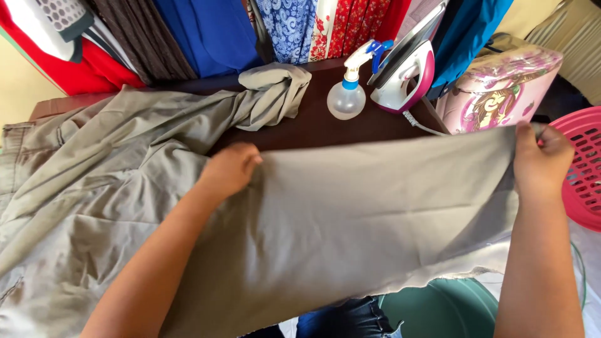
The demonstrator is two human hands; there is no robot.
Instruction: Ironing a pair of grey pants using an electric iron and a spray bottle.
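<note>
Grey-green trousers [113, 163] lie spread over a dark brown table [325, 122]. One trouser leg [375, 206] is stretched flat toward the right. My left hand [230, 168] pinches the far edge of that leg near the middle of the table. At the leg's hem end, past the table's right edge, my right hand [539, 159] grips the cloth. The other leg [272, 91] lies bunched toward the back of the table.
A clear spray bottle [348, 87] with a blue and white trigger and a white and pink iron [404, 72] stand at the table's back right. Hanging clothes [206, 31] line the back. A pink basket [582, 166] is at right, a green bin [444, 310] below.
</note>
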